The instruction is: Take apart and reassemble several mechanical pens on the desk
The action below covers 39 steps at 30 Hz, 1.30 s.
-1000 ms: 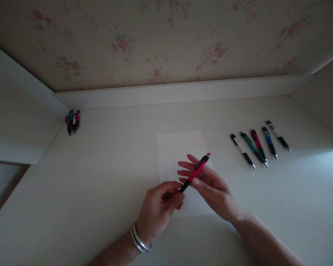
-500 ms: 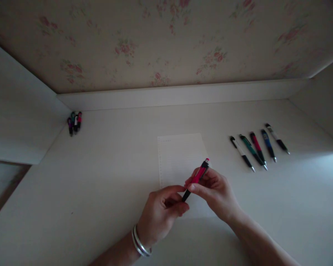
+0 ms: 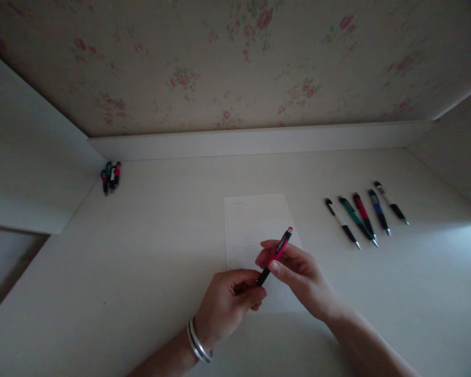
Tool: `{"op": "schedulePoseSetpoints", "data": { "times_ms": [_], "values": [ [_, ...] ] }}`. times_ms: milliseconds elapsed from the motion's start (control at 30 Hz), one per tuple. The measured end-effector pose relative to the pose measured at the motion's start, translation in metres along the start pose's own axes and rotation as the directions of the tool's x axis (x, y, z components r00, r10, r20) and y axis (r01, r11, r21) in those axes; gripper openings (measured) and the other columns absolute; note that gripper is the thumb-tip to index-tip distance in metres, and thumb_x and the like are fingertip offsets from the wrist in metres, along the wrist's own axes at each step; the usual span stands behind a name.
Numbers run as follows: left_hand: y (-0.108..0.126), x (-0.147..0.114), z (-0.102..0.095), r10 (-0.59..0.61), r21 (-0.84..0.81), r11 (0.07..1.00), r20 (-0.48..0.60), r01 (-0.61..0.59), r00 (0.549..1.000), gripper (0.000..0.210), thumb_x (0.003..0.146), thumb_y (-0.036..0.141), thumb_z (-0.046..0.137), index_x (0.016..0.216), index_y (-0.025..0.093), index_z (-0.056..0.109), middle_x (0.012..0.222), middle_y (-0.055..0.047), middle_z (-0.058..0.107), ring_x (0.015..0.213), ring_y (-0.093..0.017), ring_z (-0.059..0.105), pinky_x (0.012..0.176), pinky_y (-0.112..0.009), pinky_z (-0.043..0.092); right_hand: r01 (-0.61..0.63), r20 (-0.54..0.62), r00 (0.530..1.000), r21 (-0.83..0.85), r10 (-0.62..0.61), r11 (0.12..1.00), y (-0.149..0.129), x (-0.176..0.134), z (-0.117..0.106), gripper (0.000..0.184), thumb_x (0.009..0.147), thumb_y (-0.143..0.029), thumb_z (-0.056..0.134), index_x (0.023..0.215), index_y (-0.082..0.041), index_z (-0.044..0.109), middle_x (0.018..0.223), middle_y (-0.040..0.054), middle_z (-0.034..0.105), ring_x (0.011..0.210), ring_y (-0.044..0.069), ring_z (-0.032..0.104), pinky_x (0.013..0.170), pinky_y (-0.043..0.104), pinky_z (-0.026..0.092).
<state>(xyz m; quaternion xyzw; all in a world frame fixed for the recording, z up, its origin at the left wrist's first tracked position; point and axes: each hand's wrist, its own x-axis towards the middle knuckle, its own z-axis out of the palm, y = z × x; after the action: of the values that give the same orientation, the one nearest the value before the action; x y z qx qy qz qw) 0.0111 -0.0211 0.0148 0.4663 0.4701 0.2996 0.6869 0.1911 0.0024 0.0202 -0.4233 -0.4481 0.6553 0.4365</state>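
Pink-black pen [image 3: 276,253], one, pinched by left hand [image 3: 228,299] and right hand [image 3: 305,276]; five pens [image 3: 361,210] rightward, four pens [image 3: 112,178] leftward.

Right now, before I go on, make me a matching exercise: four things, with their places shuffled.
1. Raised pink pen
2. Blue pen
3. Silver bangles
4. Paper

A. Around the left wrist
B. Mid-desk, partly hidden
C. Pinched by the left hand, right hand at its middle
D. Lying toward the right

Pairs: 1-C, 2-D, 3-A, 4-B
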Motion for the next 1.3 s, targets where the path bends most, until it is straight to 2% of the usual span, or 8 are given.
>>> {"op": "schedulePoseSetpoints", "data": {
  "times_ms": [300,533,667,767,967,1100,1200,1300],
  "values": [
    [0.002,-0.002,-0.001,-0.055,0.184,0.981,-0.006,0.055,0.998,0.027,0.084,0.027,0.060,0.059,0.017,0.056,0.053,0.002,0.054,0.048,-0.010,0.049,0.049,-0.021,0.037,0.018,-0.038,0.999,-0.111,-0.022,0.994,0.002,0.002,0.002,0.017,0.075,-0.032,0.081,0.082,-0.020,0.073,0.078,0.0044,0.076,0.072,0.019,0.073,0.065,0.029,0.060],
    [0.000,0.001,-0.001,-0.088,0.058,0.994,-0.039,0.090,0.995,0.030,0.078,0.040,0.070,0.066,0.016,0.058,0.054,0.002,0.056,0.048,-0.011,0.052,0.048,-0.021,0.041,-0.011,0.077,0.997,-0.138,0.021,0.990,0.006,0.000,0.004,0.029,0.090,-0.035,0.067,0.115,-0.022,0.065,0.097,0.0066,0.076,0.085,0.019,0.072,0.075,0.030,0.058],
    [-0.001,0.001,-0.003,-0.015,0.137,0.990,0.015,0.013,1.000,0.034,0.086,0.044,0.062,0.071,0.014,0.063,0.061,-0.001,0.060,0.055,-0.012,0.056,0.054,-0.021,0.042,0.048,0.162,0.987,-0.197,-0.016,0.979,0.005,-0.001,0.004,0.017,0.093,-0.033,0.062,0.105,-0.023,0.069,0.092,0.0041,0.074,0.081,0.017,0.069,0.074,0.029,0.056],
    [0.000,0.001,-0.003,0.033,0.208,0.977,0.026,-0.038,0.999,0.036,0.090,0.043,0.058,0.068,0.015,0.061,0.061,-0.001,0.060,0.056,-0.012,0.056,0.055,-0.021,0.042,0.063,0.102,0.994,-0.222,-0.042,0.973,0.007,0.000,0.004,0.013,0.088,-0.032,0.069,0.095,-0.021,0.070,0.087,0.0034,0.074,0.079,0.017,0.069,0.071,0.027,0.054],
    [-0.001,0.000,-0.002,-0.045,0.210,0.976,-0.037,0.051,0.998,0.033,0.085,0.041,0.061,0.064,0.015,0.063,0.054,0.000,0.059,0.049,-0.012,0.054,0.050,-0.021,0.041,0.036,0.020,0.999,-0.220,-0.032,0.975,0.009,-0.001,0.004,0.015,0.083,-0.034,0.075,0.085,-0.020,0.070,0.081,0.0029,0.071,0.075,0.016,0.064,0.069,0.027,0.049],
    [-0.004,0.001,0.001,-0.085,0.240,0.966,-0.052,0.095,0.995,0.033,0.082,0.041,0.065,0.062,0.015,0.062,0.052,0.002,0.057,0.048,-0.011,0.052,0.048,-0.020,0.040,-0.043,0.077,0.997,0.158,0.031,0.986,0.002,-0.004,0.012,0.025,0.087,-0.044,0.069,0.100,-0.023,0.068,0.090,0.0039,0.068,0.086,0.018,0.062,0.075,0.030,0.048],
    [-0.006,0.001,0.005,-0.038,0.385,0.921,-0.055,0.057,0.998,0.030,0.081,0.038,0.068,0.062,0.015,0.064,0.052,0.003,0.056,0.047,-0.010,0.051,0.048,-0.020,0.036,-0.107,0.099,0.993,0.552,0.063,0.827,-0.007,-0.002,0.021,0.046,0.092,-0.062,0.048,0.085,-0.021,0.065,0.073,0.0004,0.057,0.068,0.015,0.058,0.068,0.031,0.049],
    [-0.005,-0.002,0.009,0.115,0.516,0.852,-0.025,-0.085,0.993,0.024,0.079,0.038,0.074,0.070,0.017,0.071,0.058,0.003,0.060,0.052,-0.010,0.052,0.051,-0.020,0.037,-0.130,0.069,0.990,0.755,0.119,0.643,-0.017,0.004,0.019,0.052,0.094,-0.060,0.042,0.064,-0.019,0.054,0.056,-0.0062,0.034,0.044,0.008,0.031,0.044,0.022,0.034]
  ]
}}
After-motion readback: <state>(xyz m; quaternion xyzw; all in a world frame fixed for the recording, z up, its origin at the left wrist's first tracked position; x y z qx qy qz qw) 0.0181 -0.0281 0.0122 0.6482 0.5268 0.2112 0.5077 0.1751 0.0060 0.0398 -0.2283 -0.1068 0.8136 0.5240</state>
